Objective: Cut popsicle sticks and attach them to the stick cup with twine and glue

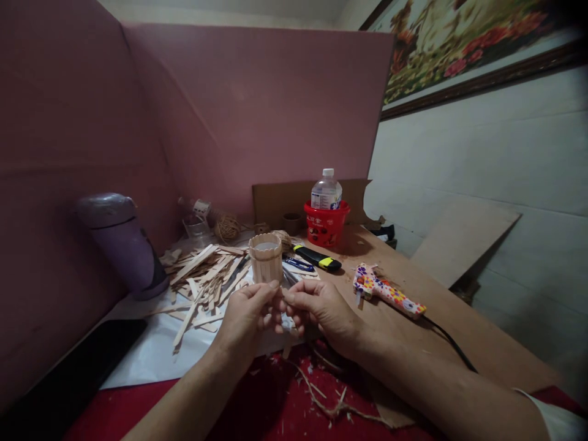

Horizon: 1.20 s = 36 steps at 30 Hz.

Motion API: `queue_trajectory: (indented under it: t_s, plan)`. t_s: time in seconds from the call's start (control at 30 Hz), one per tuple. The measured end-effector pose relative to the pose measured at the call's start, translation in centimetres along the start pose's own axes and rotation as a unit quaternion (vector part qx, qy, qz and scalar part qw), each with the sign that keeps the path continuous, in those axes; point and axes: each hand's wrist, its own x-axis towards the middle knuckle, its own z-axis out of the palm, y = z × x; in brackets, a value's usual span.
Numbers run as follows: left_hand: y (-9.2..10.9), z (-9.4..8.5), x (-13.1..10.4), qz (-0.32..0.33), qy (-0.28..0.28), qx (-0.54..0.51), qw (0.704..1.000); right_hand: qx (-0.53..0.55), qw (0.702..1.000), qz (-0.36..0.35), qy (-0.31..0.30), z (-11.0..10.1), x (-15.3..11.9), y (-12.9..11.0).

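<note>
My left hand and my right hand meet at the centre, thumbs and forefingers pinched close together. Something small and thin sits between the fingertips, too small to make out; it may be the end of some twine. Just behind my hands stands a round cup faced with upright wooden sticks, with a band around its upper part. Loose twine trails over the red cloth below my hands. To the left lies a heap of flat wooden sticks on white paper.
A floral glue gun with a black cord lies right. Behind are a black-yellow cutter, a red bucket holding a plastic bottle, and a twine ball. A purple tumbler and a black flat object are left.
</note>
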Motion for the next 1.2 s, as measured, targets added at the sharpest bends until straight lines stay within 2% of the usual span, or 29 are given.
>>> queue_trajectory:
  t_s: [0.27, 0.43, 0.67, 0.97, 1.2]
  plan:
    - [-0.11, -0.12, 0.23, -0.003, 0.016, 0.014, 1.000, -0.015, 1.000, 0.002, 0.014, 0.19, -0.18, -0.18]
    - [-0.18, -0.27, 0.27, -0.004, 0.028, 0.004, 1.000, -0.003, 1.000, -0.011, 0.001, 0.21, -0.05, -0.08]
    - [-0.11, -0.33, 0.21, -0.002, 0.042, 0.001, 0.999, 0.008, 1.000, -0.016, 0.021, 0.18, 0.25, 0.16]
    - [0.25, 0.15, -0.06, 0.025, 0.031, 0.046, 0.998, -0.004, 0.999, -0.021, 0.025, 0.50, -0.35, -0.09]
    - [-0.24, -0.37, 0.23, 0.002, 0.016, 0.045, 0.999, -0.039, 0.998, -0.020, 0.039, 0.61, -0.26, -0.22]
